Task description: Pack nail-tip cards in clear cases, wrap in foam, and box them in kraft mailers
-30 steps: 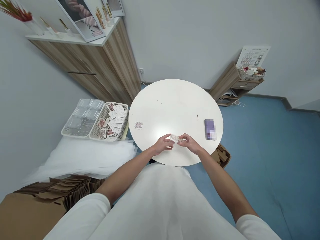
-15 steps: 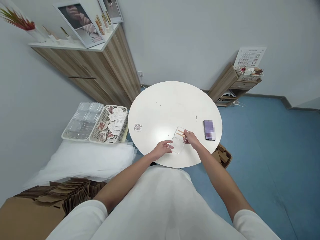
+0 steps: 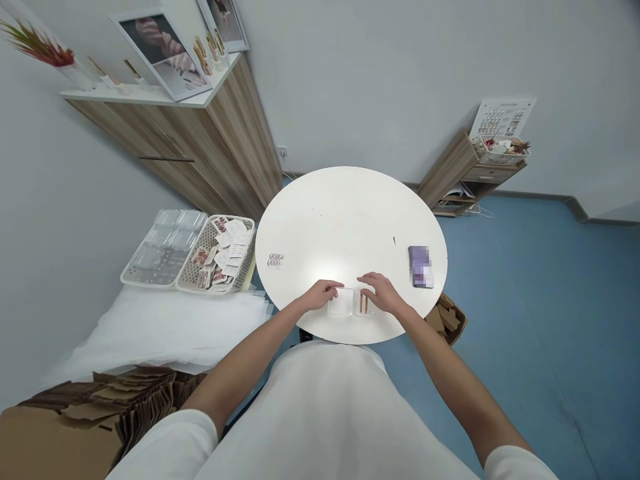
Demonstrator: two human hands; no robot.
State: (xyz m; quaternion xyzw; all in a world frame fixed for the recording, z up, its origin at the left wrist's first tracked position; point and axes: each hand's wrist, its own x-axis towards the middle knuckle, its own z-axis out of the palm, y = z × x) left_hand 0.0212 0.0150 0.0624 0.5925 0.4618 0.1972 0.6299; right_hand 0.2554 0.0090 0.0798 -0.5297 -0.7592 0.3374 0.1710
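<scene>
A clear plastic case (image 3: 341, 303) lies unfolded and flat near the front edge of the table, its two halves side by side. Two thin brown sticks (image 3: 363, 303) rest in its right half, pointing away from me. My left hand (image 3: 320, 295) has its thumb and fingers closed at the upper left corner of the case. Over the right half's outer edge, my right hand (image 3: 381, 291) is open, fingers stretched to the left above the case. Whether its thumb touches the case I cannot tell. A small sheet of nail-like pieces (image 3: 275, 260) lies to the left on the table.
The round white table (image 3: 345, 213) also bears a purple phone-like object (image 3: 421, 267) at right. Left of it stand a basket of cards (image 3: 220, 257) and a tray of clear cases (image 3: 165, 247). A cardboard box (image 3: 445, 319) sits on the floor, lower right.
The case has come down from a tilted hold to lie flat on the table, turned so its halves sit left and right. My right hand has let go; my left has closed at its corner.
</scene>
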